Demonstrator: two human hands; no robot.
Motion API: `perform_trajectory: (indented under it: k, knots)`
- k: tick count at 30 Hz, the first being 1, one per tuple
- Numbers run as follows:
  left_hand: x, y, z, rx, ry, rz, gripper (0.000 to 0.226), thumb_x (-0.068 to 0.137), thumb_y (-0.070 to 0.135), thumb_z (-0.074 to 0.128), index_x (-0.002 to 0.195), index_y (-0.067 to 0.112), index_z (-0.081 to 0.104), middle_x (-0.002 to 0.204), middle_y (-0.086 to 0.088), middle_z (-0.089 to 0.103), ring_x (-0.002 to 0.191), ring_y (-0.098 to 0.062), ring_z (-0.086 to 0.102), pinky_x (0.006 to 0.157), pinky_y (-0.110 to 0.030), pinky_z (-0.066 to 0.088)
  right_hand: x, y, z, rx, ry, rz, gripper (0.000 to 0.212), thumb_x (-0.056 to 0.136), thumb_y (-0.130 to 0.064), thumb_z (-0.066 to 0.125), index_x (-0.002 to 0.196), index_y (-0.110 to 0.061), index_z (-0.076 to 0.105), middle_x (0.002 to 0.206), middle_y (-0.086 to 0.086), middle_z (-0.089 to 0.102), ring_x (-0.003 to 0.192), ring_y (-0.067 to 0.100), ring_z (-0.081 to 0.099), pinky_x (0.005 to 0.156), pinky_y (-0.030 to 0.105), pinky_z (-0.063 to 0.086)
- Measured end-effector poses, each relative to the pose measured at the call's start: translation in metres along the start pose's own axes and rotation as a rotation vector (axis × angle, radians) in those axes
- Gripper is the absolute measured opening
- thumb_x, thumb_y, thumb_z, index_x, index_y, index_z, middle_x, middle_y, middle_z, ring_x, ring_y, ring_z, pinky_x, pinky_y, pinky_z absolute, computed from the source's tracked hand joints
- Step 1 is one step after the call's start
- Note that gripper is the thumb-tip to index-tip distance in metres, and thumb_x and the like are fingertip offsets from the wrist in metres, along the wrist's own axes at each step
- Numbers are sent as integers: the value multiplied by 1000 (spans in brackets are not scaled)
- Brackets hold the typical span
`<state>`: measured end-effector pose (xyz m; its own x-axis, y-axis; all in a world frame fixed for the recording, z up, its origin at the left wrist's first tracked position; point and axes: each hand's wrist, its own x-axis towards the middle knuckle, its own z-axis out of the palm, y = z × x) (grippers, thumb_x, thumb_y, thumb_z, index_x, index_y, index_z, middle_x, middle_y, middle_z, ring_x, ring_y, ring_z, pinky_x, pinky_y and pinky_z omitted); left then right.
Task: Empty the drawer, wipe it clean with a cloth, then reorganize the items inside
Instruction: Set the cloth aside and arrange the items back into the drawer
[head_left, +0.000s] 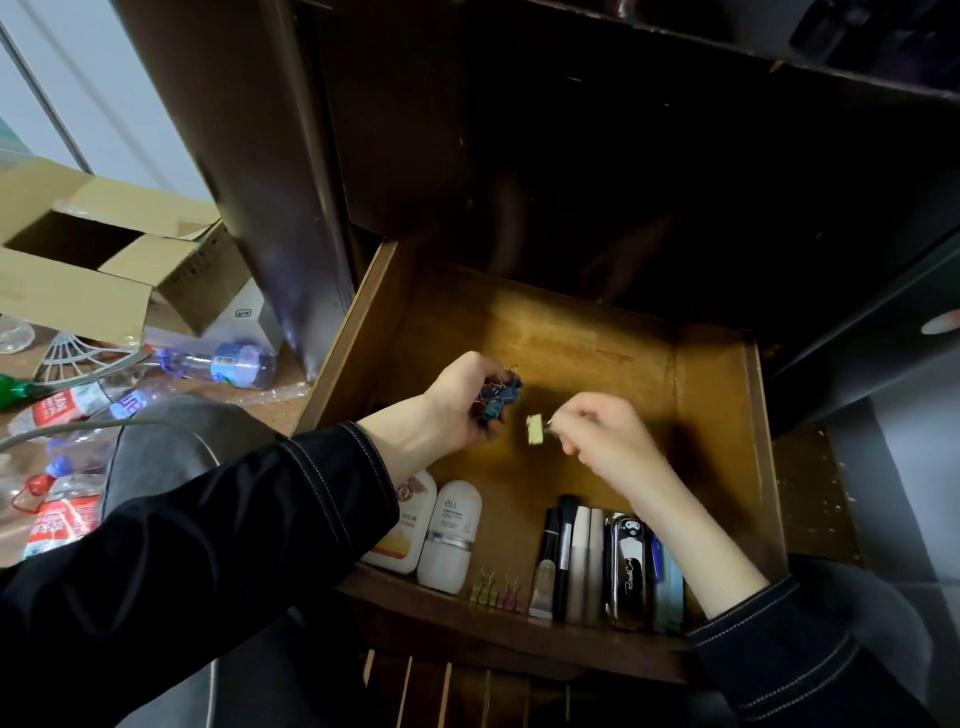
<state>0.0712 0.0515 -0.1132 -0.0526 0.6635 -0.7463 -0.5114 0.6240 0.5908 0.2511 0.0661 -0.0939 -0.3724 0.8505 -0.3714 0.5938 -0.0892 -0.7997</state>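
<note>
Head view: reorganizing is, by judgement, well under way, and no cloth is showing. The drawer (763, 441) is standing pulled out, with bottles (405, 525), a black case (628, 566) and two clips (496, 590) lining its front. The left hand (457, 405) is keeping its grip curled round blue clips (501, 397). The right hand (602, 431) is pinching a yellow clip (535, 430) over the drawer floor. One white bottle (449, 540) is showing "ell"; the case's script is reading unclear.

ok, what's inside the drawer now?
Along the front wall: two white bottles, small binder clips, cosmetic tubes, a glossy black case. The left sleeve covers part of one bottle; the right forearm partly hides blue items.
</note>
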Motion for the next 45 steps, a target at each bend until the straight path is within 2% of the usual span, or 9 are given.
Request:
perform_trajectory:
  k: [5,10,18,25,32,36,39,42,45]
  knots:
    - [1,0,0,15,10,-3,17,92,15,49,106,6,54,80,-8,58,56,-16,48,42,-19,35,-6,10,27,-525,-461,-165,7,78,-31,68,78,-25,65,63,-10,56,55,4,47,54,28,37]
    - [1,0,1,25,-14,-12,14,93,15,48,103,7,55,80,-8,58,57,-16,49,43,-20,36,-6,19,39,-648,-637,-231,4,80,-27,67,79,-25,64,71,-8,60,60,3,50,57,30,43]
    - [1,-2,1,15,-26,-8,19,92,14,48,108,6,54,83,-9,57,57,-16,49,42,-19,37,-5,23,48,-782,-683,-308,26,81,-28,64,63,-29,46,61,-7,51,54,5,44,53,31,38]
    - [1,-2,2,28,-28,-13,18,92,14,48,104,5,56,83,-8,58,58,-16,49,45,-20,37,-8,24,49,-836,-673,-338,29,81,-28,65,60,-28,45,55,-8,49,48,0,46,48,27,34]
    - [-1,-3,2,27,-17,-13,18,93,13,47,106,5,56,81,-8,60,58,-16,50,44,-19,37,-9,20,50,-838,-670,-364,34,85,-24,61,57,-28,43,52,-6,45,49,6,43,49,29,33]
    - [-1,-2,1,30,-15,-12,18,94,13,47,106,4,57,82,-9,61,56,-15,50,44,-19,37,-10,20,50,-822,-690,-339,31,87,-27,60,59,-27,46,54,-10,53,49,-1,48,48,29,31]
    - [-1,-3,1,53,-15,-6,16,94,13,48,102,4,59,79,-8,62,56,-15,50,47,-21,37,-5,17,44,-767,-594,-274,20,88,-33,61,76,-18,61,69,3,64,58,9,55,53,36,42]
    - [-1,-3,1,62,-9,2,18,93,13,49,105,2,59,77,-9,62,57,-16,51,46,-21,38,4,15,24,-644,-252,-188,14,90,-29,60,81,-22,68,70,-1,67,64,16,63,58,32,47]
    - [0,-5,2,104,-11,14,20,93,12,51,108,1,59,79,-11,62,57,-17,51,46,-21,39,8,11,7,-341,125,-150,17,97,-28,57,85,-26,69,69,-5,67,66,12,65,60,31,49]
